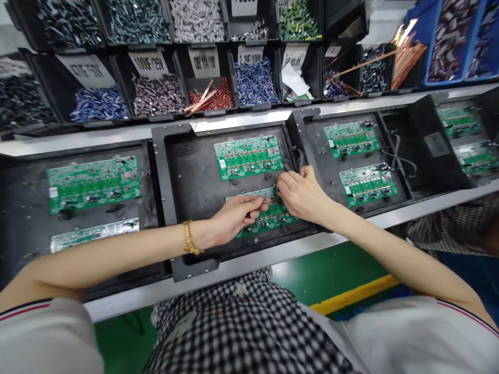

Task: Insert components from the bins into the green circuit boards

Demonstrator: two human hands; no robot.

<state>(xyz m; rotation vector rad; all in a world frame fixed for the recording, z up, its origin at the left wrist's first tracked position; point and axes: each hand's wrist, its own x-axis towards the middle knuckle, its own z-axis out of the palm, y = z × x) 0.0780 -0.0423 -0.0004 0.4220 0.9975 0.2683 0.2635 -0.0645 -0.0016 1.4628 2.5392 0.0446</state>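
Note:
Over the lower green circuit board in the middle black tray, my left hand is closed in a pinch. A tiny dark component shows at its fingertips. My right hand is bent down over the right end of the same board, fingers closed together. Whatever those fingers hold, if anything, is hidden. Both hands cover parts of this board. Just above lies another green circuit board, fitted with small parts, in the same tray.
Neighbouring trays with green boards stand left and right. Behind them, labelled black bins hold blue capacitors, red parts and others. Copper-coloured strips stick up from one bin. A metal rail edges the front.

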